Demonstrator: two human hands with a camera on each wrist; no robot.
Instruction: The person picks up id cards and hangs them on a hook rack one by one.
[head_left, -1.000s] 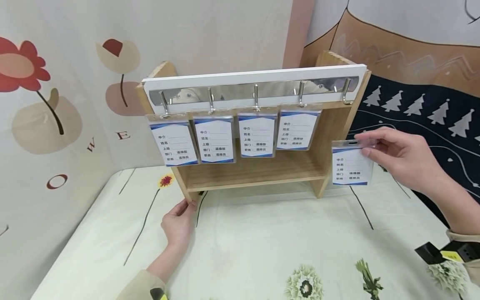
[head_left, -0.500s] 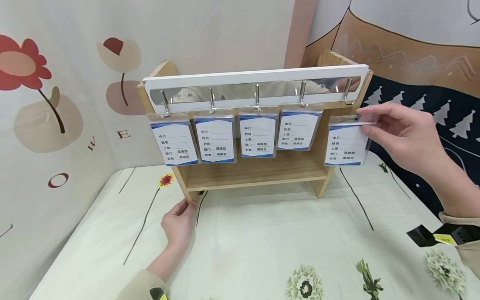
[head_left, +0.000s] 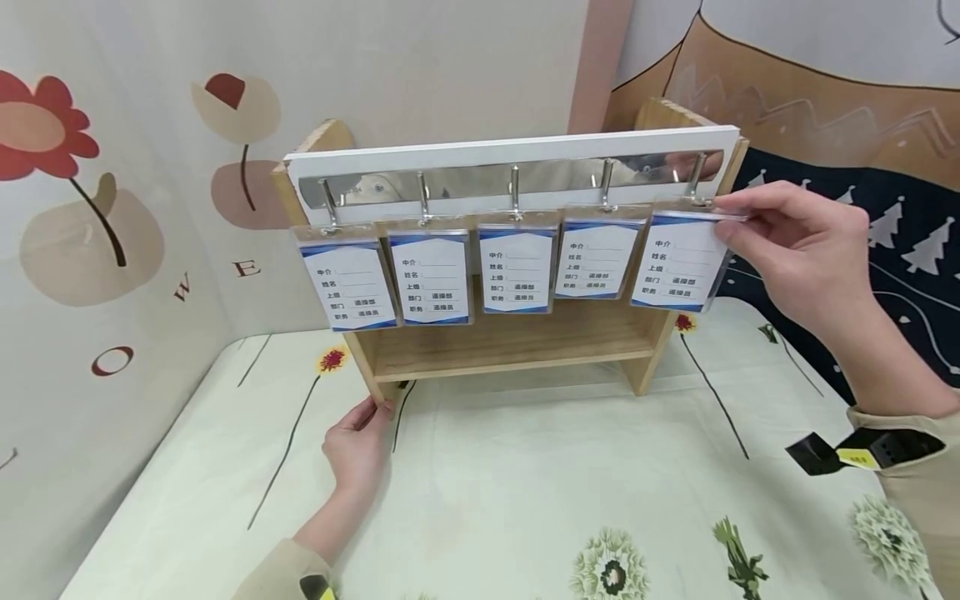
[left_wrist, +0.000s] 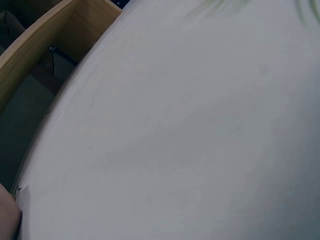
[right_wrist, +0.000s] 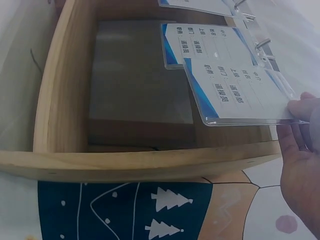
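My right hand (head_left: 798, 250) pinches the top right corner of a clear ID badge holder (head_left: 681, 262) between thumb and fingers. Its top edge is at the rightmost metal hook (head_left: 697, 175); whether the hook passes through the slot I cannot tell. In the right wrist view this badge holder (right_wrist: 240, 95) partly overlaps its neighbour. Several like badge holders (head_left: 513, 271) hang from the other hooks on the white rail (head_left: 517, 146) of a wooden shelf (head_left: 510, 346). My left hand (head_left: 356, 450) grips the foot of the shelf's left side; in the left wrist view only a sliver of this hand (left_wrist: 7, 215) shows.
The shelf stands on a pale flower-printed tablecloth (head_left: 480, 483). Behind it hangs a light printed curtain (head_left: 450, 67), and to the right a dark cloth with white trees (head_left: 892, 225). Wooden side panels (right_wrist: 65, 75) flank the shelf.
My right hand has lifted the badge holder and moved it slightly left, from beside the shelf up to the rightmost hook. The left hand has stayed at the shelf's foot.
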